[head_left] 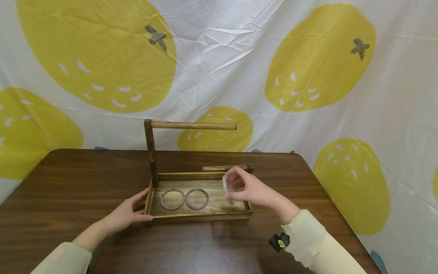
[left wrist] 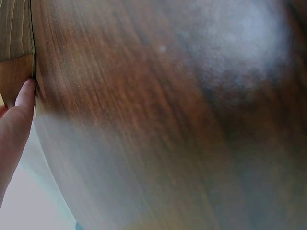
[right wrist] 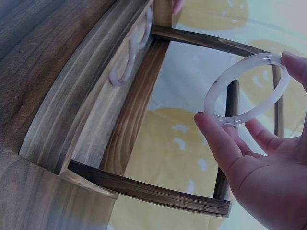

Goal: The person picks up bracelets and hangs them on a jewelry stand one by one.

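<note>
A brown wooden tray stand (head_left: 202, 217) with a tall upper bar and a low bar stands on the table. Its left end is held by my left hand (head_left: 124, 216), one digit on the front corner and another farther back along the side. In the left wrist view, a fingertip (left wrist: 29, 88) presses the wood at that corner. My right hand (head_left: 249, 188) pinches a pale translucent bangle (right wrist: 218, 91) between thumb and fingers, tilted above the tray's right part. Two more bangles, a left one (head_left: 162, 203) and a right one (head_left: 207, 201), lie side by side on the tray floor.
The dark wooden table (head_left: 85, 175) runs back to a white curtain (head_left: 219, 68) printed with yellow fruit. The stand's upper bar (head_left: 195, 125) rises at the back from a left post, and the low bar (head_left: 222, 168) lies behind the right hand.
</note>
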Demonstrator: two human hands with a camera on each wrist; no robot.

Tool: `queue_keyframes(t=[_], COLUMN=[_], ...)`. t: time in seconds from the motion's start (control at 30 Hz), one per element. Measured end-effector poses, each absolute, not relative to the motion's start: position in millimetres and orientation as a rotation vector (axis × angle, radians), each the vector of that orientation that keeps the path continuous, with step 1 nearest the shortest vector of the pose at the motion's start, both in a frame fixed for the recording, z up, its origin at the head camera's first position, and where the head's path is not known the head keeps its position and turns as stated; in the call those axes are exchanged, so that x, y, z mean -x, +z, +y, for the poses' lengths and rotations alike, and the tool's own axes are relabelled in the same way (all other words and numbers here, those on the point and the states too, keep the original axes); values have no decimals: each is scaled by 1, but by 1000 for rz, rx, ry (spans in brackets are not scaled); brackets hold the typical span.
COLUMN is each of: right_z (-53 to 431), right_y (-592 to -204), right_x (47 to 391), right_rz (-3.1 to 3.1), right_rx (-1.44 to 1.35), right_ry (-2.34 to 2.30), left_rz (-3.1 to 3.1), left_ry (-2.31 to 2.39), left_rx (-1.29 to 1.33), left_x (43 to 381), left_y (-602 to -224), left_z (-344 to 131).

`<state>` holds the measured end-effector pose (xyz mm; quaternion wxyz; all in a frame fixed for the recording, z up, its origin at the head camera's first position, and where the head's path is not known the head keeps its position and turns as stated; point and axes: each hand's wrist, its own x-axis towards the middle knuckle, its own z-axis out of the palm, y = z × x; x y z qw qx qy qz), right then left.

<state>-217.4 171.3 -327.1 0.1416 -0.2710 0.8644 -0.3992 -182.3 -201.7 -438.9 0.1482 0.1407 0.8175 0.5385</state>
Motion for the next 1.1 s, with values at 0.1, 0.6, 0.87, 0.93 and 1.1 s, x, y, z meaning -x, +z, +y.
queue_keyframes(t=[0.1,0.6,0.87,0.93,1.1], right_z=[172,174,175,175,176], right_y=[-324,-305,-298,-296,-293], right_x=[217,222,229,230,233], right_rz=[2483,2471,2466,2468,2462], right_rx=[767,761,769,767,720], right_ry=[-1175,-1328,-1392,-1409,-1464], left_rz=[2348,2347,2337,2334,2333], left_ry=[1554,1555,1569,1570,1569], left_rx=[-408,-397,-392,-394,-399], left_x=[182,182,182,182,181], left_y=[-439,-438,-438,-439,-438], left_z=[-202,-201,-201,-201,-201])
